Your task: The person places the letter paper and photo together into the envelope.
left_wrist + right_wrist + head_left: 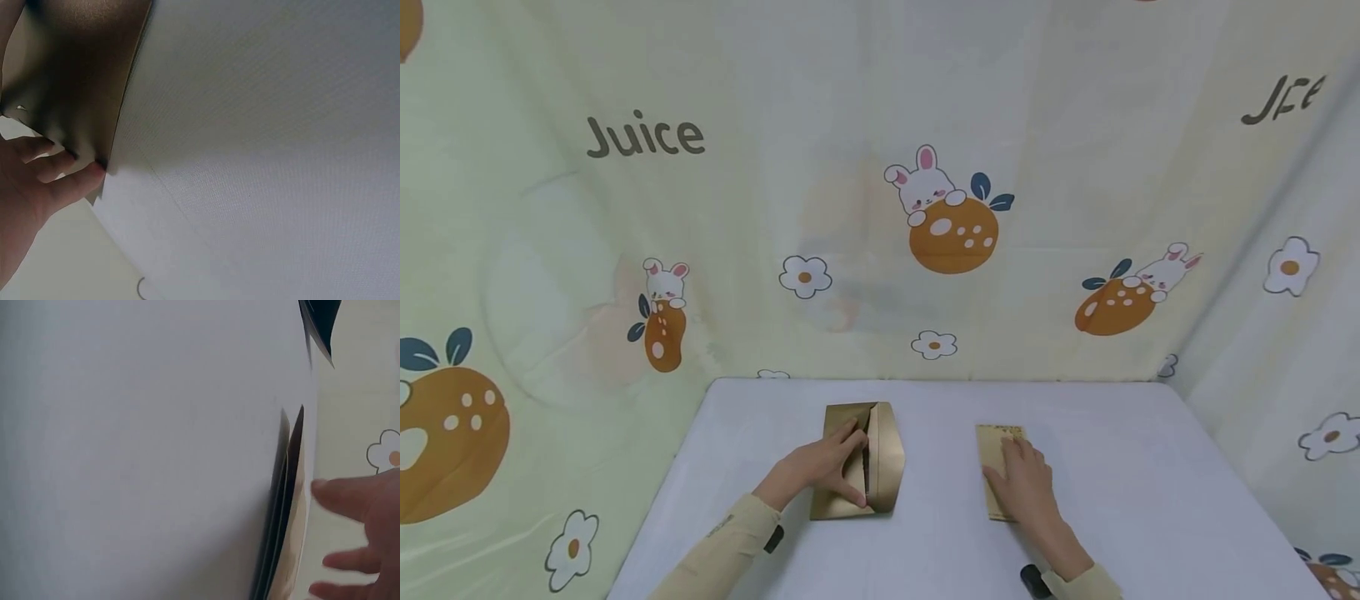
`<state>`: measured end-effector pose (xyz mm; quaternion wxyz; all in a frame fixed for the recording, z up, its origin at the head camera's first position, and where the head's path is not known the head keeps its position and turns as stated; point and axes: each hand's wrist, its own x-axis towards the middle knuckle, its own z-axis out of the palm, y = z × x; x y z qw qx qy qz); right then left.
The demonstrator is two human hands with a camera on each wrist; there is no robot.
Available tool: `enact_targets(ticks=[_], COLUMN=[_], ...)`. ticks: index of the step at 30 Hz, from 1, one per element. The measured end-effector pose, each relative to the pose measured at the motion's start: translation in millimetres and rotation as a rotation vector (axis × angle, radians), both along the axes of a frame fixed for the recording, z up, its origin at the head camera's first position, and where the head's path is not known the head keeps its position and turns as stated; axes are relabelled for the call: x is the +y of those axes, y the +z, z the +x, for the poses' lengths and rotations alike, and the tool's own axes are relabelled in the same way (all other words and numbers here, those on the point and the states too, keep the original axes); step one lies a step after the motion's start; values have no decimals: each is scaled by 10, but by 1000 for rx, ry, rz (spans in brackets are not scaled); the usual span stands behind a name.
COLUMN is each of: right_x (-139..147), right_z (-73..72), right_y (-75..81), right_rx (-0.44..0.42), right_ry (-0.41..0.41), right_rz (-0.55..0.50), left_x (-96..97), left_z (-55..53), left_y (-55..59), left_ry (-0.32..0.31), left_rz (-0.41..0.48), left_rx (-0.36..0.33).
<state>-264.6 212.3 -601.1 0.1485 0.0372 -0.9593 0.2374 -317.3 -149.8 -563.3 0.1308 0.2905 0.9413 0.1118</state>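
Note:
A gold envelope [838,498] lies left of centre on the white table, its pointed flap [889,458] folded out to the right and its mouth gaping narrowly. My left hand [829,467] rests on it, thumb and fingers spread along the mouth. In the left wrist view the fairly straight fingers [75,184] touch the envelope's edge. To the right, a narrow tan paper piece [991,454] with dark print along its top lies under my right hand [1026,483]. Edge-on in the right wrist view, the paper [292,544] appears layered, with the thumb and fingers extended beside it.
A white cloth covers the table [940,550]. Behind it hangs a curtain [850,192] printed with rabbits, oranges and flowers, continuing along the left and right sides. Dark wrist devices sit by both cuffs.

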Motion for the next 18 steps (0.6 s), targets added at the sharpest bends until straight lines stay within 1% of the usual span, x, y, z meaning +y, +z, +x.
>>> enact_targets(ticks=[4, 6, 9, 13, 15, 18], right_x=[75, 94, 127, 190, 234, 336], right_z=[37, 30, 0, -65, -101, -151], right_y=[20, 23, 25, 61, 104, 149], right_rx=[-176, -234, -278, -310, -336, -378], right_ry=[-59, -65, -65, -46, -44, -41], right_rz=[-8, -18, -27, -38, -70, -155], left_x=[-15, -17, -15, -11, -8, -6], left_z=[2, 2, 3, 5, 6, 4], left_y=[6, 4, -3, -8, -7, -11], left_ry=[5, 4, 0, 1, 2, 1], left_rz=[11, 15, 14, 15, 18, 20], left_rx=[-5, -6, -4, 0, 0, -3])
